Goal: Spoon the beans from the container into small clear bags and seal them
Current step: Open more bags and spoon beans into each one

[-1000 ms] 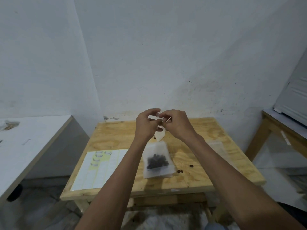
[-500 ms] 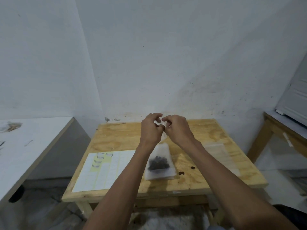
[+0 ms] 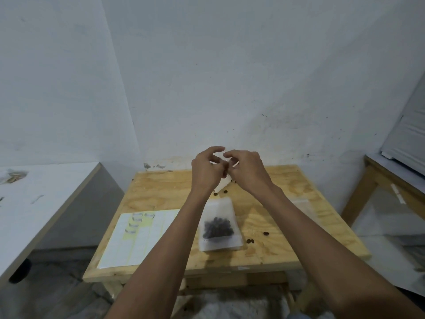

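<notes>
Plywood table (image 3: 161,194) under both arms. Label sheet (image 3: 138,242) flat at left. Bag (image 3: 219,226) of beans (image 3: 217,230) lying flat mid-table. Left hand (image 3: 205,170) and right hand (image 3: 247,170) raised together, fingers curled, pinching a small white slip (image 3: 224,185). Loose beans (image 3: 250,241) scattered nearby.

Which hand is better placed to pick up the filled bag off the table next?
Left, marginally. The bean bag lies flat right beside the left forearm, nearer the left hand than the right hand. Both hands are busy pinching a small white piece, so either must let go first.
</notes>
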Motion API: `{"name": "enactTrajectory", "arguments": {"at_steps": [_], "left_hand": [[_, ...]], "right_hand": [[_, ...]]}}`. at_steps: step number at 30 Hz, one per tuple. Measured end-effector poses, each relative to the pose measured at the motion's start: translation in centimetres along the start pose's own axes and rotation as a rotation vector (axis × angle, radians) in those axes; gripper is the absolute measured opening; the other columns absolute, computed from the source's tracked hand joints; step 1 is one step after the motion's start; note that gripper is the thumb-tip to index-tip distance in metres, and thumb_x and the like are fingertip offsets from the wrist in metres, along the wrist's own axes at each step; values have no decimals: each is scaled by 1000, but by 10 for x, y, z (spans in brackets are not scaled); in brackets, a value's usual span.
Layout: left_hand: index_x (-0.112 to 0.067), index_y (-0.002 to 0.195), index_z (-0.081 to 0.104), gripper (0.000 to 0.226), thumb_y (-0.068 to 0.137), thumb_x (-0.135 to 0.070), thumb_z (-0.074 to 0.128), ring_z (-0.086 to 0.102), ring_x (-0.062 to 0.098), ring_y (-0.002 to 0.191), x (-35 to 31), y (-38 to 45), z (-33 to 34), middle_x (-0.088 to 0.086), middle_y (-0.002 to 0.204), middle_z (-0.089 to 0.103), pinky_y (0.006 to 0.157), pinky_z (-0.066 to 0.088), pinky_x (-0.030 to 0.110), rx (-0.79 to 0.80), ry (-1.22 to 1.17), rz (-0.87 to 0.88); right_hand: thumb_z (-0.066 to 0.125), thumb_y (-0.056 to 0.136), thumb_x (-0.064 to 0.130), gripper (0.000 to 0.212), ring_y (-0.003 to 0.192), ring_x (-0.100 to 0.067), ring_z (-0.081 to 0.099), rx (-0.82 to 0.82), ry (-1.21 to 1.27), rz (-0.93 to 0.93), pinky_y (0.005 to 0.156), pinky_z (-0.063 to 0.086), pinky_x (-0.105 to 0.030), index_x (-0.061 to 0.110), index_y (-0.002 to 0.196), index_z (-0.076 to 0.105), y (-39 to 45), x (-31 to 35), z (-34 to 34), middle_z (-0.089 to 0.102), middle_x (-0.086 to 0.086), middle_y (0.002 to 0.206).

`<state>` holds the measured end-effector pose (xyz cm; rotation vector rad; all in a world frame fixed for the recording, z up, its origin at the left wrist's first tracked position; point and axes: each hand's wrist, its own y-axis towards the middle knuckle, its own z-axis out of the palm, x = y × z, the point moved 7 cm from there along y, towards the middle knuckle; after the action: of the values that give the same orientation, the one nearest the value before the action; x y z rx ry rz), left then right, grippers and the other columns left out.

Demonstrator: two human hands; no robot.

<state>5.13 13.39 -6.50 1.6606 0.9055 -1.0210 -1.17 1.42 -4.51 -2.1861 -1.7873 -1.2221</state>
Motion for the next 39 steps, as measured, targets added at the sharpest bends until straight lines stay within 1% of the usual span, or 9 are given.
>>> {"name": "enactTrajectory", "arguments": {"at_steps": [9,16,19,23,28,30,33,36,39], "left_hand": [[-12,113,72,38,84,11,64,63,16,51,3,6,-5,5,73,65,58,52,31,148,3,41],[-15,114,75,36,82,2,67,62,18,57,2,1,-7,12,77,69,64,53,29,110,141,96],[-18,113,75,36,82,-1,68,63,21,56,-6,3,-10,7,74,68,62,52,24,88,161,152],[-14,107,75,34,78,2,67,47,8,51,-28,-1,-10,-7,60,54,59,41,14,74,263,321],[-16,104,76,33,75,-2,66,47,8,50,-44,0,-13,-9,53,48,58,44,24,-5,315,360],[-19,102,76,31,77,-4,68,50,10,51,-46,4,-18,-3,58,56,58,47,25,-21,271,329],[-22,107,74,35,78,-6,64,61,23,61,-45,9,-25,7,68,62,68,58,40,26,98,248],[-19,114,74,41,79,-3,59,62,19,61,-40,11,-27,-2,63,55,78,61,54,55,-18,215],[-20,115,76,44,76,-6,60,62,21,60,-31,10,-26,-2,61,55,75,61,52,63,36,218]], "right_hand": [[63,90,3,31,52,-7,66,-23,178,78,62,55,-20,17,114,78,-7,-10,-4,73,4,85],[58,90,2,36,73,-10,58,-61,24,35,82,56,-28,15,118,77,-3,-4,-8,77,-2,99],[58,91,2,36,75,-10,58,-109,5,-20,84,56,-32,15,118,78,-3,1,-15,75,-2,102],[61,86,-2,42,77,-20,64,-171,-68,-118,77,56,-37,18,118,78,-5,8,-21,69,-4,93],[58,83,-5,51,70,-22,59,-254,-143,-159,63,45,-29,21,123,75,-6,16,-25,59,-5,86],[60,83,-4,49,69,-21,61,-268,-83,-196,65,50,-32,21,121,76,-5,19,-29,63,-5,86],[66,91,7,30,68,-15,68,-152,90,-184,76,58,-35,24,113,78,2,20,-30,73,0,92],[71,91,16,23,66,-11,70,-71,200,-101,74,61,-35,28,108,80,7,20,-28,75,4,90],[67,92,9,31,60,-10,65,-55,146,-47,65,61,-30,26,115,79,9,17,-22,74,0,94]]}}
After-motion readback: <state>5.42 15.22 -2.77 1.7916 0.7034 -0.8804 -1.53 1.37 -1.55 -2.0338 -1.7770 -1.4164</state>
